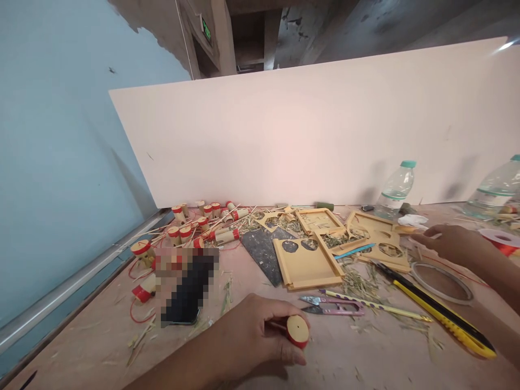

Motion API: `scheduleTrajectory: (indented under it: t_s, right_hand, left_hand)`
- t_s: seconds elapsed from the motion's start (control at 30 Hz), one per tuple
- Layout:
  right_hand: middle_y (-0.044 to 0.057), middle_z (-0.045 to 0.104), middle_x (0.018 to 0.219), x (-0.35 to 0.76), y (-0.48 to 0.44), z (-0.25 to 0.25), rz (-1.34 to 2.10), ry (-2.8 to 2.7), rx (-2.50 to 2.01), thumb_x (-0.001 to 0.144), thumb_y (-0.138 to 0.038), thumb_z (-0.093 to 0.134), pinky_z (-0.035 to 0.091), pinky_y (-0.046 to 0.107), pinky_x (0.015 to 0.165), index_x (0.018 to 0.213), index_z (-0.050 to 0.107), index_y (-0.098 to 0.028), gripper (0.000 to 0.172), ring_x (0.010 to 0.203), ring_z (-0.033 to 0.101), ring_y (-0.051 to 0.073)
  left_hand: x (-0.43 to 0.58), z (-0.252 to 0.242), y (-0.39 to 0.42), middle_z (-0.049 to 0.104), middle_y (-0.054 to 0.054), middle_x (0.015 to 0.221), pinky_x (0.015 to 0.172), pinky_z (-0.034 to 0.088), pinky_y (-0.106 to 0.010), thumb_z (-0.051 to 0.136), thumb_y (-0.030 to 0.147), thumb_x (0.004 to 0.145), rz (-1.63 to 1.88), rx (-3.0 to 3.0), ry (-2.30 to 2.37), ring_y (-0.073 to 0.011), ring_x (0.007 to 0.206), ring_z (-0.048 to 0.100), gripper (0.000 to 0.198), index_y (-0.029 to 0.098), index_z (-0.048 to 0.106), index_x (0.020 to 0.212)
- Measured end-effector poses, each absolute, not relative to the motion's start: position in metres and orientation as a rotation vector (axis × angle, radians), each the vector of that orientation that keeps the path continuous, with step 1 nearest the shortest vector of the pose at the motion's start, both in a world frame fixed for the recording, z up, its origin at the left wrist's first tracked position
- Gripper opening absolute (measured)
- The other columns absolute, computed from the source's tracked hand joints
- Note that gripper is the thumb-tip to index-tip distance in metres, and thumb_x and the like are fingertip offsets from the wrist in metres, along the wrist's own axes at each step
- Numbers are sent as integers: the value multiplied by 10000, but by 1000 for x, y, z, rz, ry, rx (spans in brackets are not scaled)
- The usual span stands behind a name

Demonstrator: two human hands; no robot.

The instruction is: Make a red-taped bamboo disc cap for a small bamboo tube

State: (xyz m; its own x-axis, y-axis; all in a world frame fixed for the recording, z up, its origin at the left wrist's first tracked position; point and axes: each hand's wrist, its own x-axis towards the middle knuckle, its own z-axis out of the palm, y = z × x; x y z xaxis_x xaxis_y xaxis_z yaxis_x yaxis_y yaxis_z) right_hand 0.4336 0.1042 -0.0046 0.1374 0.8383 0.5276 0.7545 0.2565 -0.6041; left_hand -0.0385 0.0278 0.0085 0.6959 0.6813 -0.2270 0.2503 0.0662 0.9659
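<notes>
The left hand (264, 333) pinches a red-rimmed cylinder (298, 331) in its fingers, near the thread snips (333, 312); a slack pinch could drop it. The right hand's (449, 244) grip is unclear; sweeping low, it could knock the utility knife (441, 314).

Craft workshop, I'd say: my counter (246, 279) bears pink snips (337, 312), yellow cutter (441, 311) right of snips, cut-out tan panels (311, 266) and straw-like shavings (365, 283) behind snips, red-banded tubes (226, 236) back left of snips; rough concrete ceiling (341, 30) above.
</notes>
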Motion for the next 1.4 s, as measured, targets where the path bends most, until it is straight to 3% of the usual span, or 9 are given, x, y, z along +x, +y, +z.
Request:
scheduleTrajectory:
  t_s: [0.1,0.23,0.37,0.4,0.53,0.6,0.83,1.07,1.4]
  right_hand:
    - [-7,580,440,398,92,12,78,-1668,-1575,987,-294,719,279,267,405,536,658,-229,460,340,521,102]
    - [-1,812,833,309,56,12,294,-1922,-1466,966,-463,755,543,253,569,965,813,-296,177,688,764,214]
    - [15,806,1103,221,11,-11,606,-2065,-1220,654,-525,1009,610,313,678,1341,682,-350,781,787,751,242]
    - [16,804,1120,207,4,-14,680,-2087,-1179,614,-500,1037,603,319,703,1342,679,-349,825,819,749,251]
    - [-2,790,1009,183,-3,-12,781,-2187,-1149,879,-229,827,546,292,775,1088,743,-301,237,910,732,232]
    - [-6,784,967,184,-1,-9,758,-2188,-1158,901,-159,753,527,276,748,1002,733,-279,158,872,718,211]
    - [-12,718,896,192,-1,-15,639,-2178,-1181,883,-139,719,491,270,682,1001,686,-266,177,779,657,193]
    - [-23,707,895,193,-1,-21,615,-2193,-1147,880,-129,711,476,263,684,1069,683,-278,243,758,652,177]
    - [-24,688,910,195,0,-27,640,-2190,-1133,906,-147,689,459,263,710,1077,667,-285,221,785,642,176]
  left_hand:
    - [-40,10,29,644,28,829,772,437,-247,886,281,756,361,1555,827,-183,850,593,187,197,748,848]
    - [-41,11,33,681,18,827,726,439,-243,885,281,774,377,1653,839,-189,834,618,149,196,773,824]
    - [-37,10,34,723,-11,926,801,467,-256,912,410,795,422,1831,820,-219,923,644,216,213,837,846]
    - [-36,11,33,737,-19,937,809,481,-261,870,444,839,403,1877,819,-226,934,661,233,213,842,846]
    - [-48,24,36,763,-40,867,741,523,-279,629,522,993,275,1965,936,-237,858,718,406,189,826,869]
    - [-69,36,46,793,-54,1018,802,538,-304,467,531,1070,267,2027,1088,-251,941,736,474,206,812,1061]
    - [-168,50,95,684,-139,1345,1098,478,-560,733,392,989,177,2201,1932,-365,1283,605,322,184,709,1234]
    - [-172,43,90,617,-158,1355,1076,452,-517,829,414,889,28,2312,2232,-433,1340,503,370,183,696,1145]
    - [-163,37,94,649,-122,1427,1027,588,-539,720,376,1045,-297,2364,2291,-311,1231,675,389,185,656,1377]
